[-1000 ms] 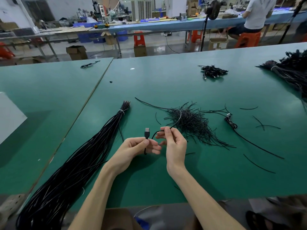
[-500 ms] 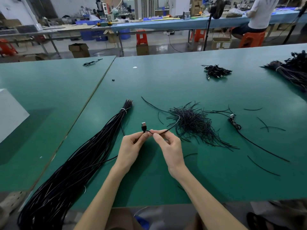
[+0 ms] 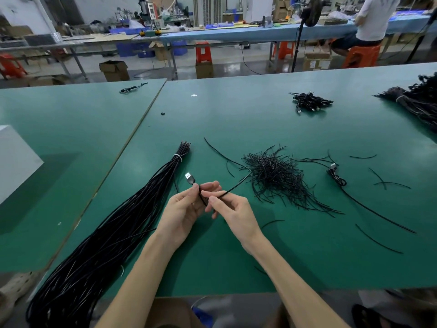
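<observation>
At the left edge, a plain white block [image 3: 14, 159] rests on the green-matted worktop [image 3: 212, 261]. To its right lies a long bundle of black cables [image 3: 101, 230], bound near its far end by a white tie [image 3: 177, 157]. The bundle runs from the near left corner toward the centre.

The left hand [image 3: 182, 209] is held at centre. Its thumb and fingers are closed on a thin black cable [image 3: 236, 185], just below that cable's USB-A plug [image 3: 190, 178]. The plug has a black moulded body and a bright metal shell, and it points up and away from the person. The marks on the shell are too small to read.

The right hand [image 3: 234, 211] touches the left hand and pinches the same cable between thumb and forefinger. From that pinch the cable rises to the right, to the edge of a heap of short black wire offcuts [image 3: 276, 183].

Right of the heap lies a second black cable with a metal plug [image 3: 337, 177], with single offcuts [image 3: 378, 241] scattered near it. Farther back sits a small knot of black leads [image 3: 309, 101]. A large dark cable bundle [image 3: 418, 102] lies at the right edge.
</observation>
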### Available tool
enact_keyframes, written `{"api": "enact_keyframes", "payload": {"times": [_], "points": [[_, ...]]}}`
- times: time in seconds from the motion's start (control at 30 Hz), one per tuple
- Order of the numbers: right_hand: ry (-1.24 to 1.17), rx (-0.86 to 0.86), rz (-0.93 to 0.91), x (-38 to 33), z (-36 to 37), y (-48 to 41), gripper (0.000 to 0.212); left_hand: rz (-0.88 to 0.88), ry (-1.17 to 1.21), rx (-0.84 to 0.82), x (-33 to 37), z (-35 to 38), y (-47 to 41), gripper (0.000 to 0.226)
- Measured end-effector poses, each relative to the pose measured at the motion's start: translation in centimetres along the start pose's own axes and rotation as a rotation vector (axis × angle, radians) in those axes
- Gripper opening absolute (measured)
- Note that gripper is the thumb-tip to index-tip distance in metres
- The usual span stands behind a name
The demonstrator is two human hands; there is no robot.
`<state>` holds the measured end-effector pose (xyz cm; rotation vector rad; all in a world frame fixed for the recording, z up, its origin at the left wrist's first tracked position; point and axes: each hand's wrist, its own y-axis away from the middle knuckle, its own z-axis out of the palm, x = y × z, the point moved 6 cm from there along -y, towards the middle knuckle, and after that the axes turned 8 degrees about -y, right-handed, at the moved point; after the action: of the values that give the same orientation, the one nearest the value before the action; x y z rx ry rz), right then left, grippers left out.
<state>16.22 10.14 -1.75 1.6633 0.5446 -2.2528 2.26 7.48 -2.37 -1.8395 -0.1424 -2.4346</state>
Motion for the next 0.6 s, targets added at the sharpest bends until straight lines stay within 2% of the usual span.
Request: {"api": "enact_keyframes", "payload": {"times": [0.1, 0.27, 0.6], "points": [[-0.027, 0.003, 0.001, -0.08, 0.13, 0.04, 0.020, -0.074, 0.151, -0.010, -0.28, 0.70, 0.08, 0.037], [-0.028, 0.018, 0.019, -0.05, -0.11, 0.07, 0.019, -0.103, 0.212, -0.010, -0.39, 0.75, -0.04, 0.037], [-0.070, 0.147, 0.043, -0.43, -0.74, 0.28, 0.018, -0.018, 0.289, -0.141, -0.65, 0.99, -0.46, 0.029]]}}
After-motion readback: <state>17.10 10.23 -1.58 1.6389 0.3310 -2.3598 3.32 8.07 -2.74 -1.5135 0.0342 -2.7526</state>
